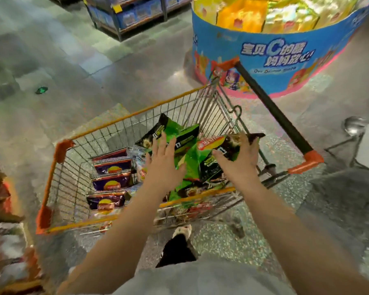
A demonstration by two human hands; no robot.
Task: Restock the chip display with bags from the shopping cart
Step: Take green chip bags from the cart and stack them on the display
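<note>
A wire shopping cart (pixel 107 126) with an orange rim stands in front of me. Green-and-black chip bags (pixel 188 145) are piled at its right side. Purple chip bags (pixel 112 179) stand in a row at its left. My left hand (pixel 163 165) lies with straight fingers against the left side of a green bag. My right hand (pixel 240 160) grips another green-and-black bag (pixel 222 142) from the right and holds it above the pile. The chip display (pixel 2 231) shows at the left edge, blurred.
A round blue promotional bin (pixel 271 60) full of yellow packs stands behind the cart's black handle (pixel 271 107). Blue shelving (pixel 132 13) is at the far top. A small green scrap (pixel 41 90) lies on the grey floor. My foot (pixel 181 233) is under the cart's near edge.
</note>
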